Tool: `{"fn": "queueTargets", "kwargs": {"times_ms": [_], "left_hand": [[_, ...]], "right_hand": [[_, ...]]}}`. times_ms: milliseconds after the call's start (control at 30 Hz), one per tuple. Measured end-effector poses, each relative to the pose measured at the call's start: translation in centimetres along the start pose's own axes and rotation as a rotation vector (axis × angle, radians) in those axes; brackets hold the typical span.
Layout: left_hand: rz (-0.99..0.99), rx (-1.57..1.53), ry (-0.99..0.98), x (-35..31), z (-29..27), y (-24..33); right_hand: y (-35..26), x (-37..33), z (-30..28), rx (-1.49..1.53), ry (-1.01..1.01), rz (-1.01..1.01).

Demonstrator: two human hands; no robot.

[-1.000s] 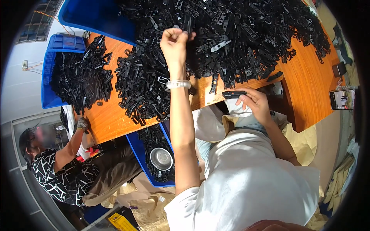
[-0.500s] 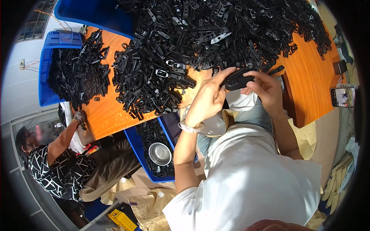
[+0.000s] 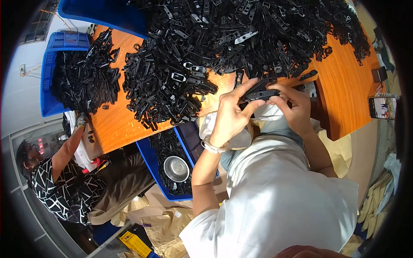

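Over the table's near edge, I hold a long black plastic part (image 3: 263,95) between my two hands. My left hand (image 3: 232,112) has its thumb against the part's near left end, while its index finger points away along the far side. My right hand (image 3: 296,106) pinches the other end between thumb and fingers. More black pieces lie right behind the part, so its far outline is hard to separate from them. Beyond my hands spreads a large heap of black plastic parts (image 3: 258,38), with a few paler pieces among them.
The orange wooden table (image 3: 348,94) carries the heaps. Blue crates stand at the back left (image 3: 103,15), at the far left (image 3: 48,92) and below the table edge (image 3: 161,182), the last holding a metal bowl (image 3: 176,168). A co-worker (image 3: 69,180) sits left; a phone (image 3: 383,107) is at right.
The black part has turned in my hands and now shows a narrow, long side. My left thumb has come onto its near side. The co-worker's hand has shifted slightly away.
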State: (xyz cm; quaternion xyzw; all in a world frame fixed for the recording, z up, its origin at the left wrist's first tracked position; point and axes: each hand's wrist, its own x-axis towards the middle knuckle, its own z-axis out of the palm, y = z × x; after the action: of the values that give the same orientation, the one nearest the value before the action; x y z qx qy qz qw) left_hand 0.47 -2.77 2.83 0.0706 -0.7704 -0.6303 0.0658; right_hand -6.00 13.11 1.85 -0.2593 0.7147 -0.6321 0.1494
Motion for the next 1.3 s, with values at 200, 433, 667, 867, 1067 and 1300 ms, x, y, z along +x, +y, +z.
{"fn": "queueTargets", "kwargs": {"times_ms": [200, 433, 667, 867, 1067, 1300], "left_hand": [[0.148, 0.305, 0.007, -0.8, -0.1, 1.1], [0.181, 0.222, -0.058, -1.1, -0.1, -0.1], [0.058, 0.087, -0.005, -1.7, -0.3, -0.5], [0.235, 0.345, -0.04, -1.2, -1.9, -2.1], [0.176, 0.932, 0.35, 1.6, -7.5, -4.0], [0.126, 1.306, 0.122, 5.1, -9.5, -4.8]], "right_hand": [[-0.4, 0.9, 0.3, 0.069, 0.077, -0.111], [1.8, 0.6, -0.3, -0.026, -0.07, -0.052], [1.3, 0.9, 0.6, 0.23, -0.099, 0.045], [2.1, 0.5, 0.7, -0.008, -0.192, 0.022], [4.9, -1.1, 1.6, -0.184, -0.266, -0.094], [4.8, -1.5, 0.3, -0.143, -0.258, 0.061]]}}
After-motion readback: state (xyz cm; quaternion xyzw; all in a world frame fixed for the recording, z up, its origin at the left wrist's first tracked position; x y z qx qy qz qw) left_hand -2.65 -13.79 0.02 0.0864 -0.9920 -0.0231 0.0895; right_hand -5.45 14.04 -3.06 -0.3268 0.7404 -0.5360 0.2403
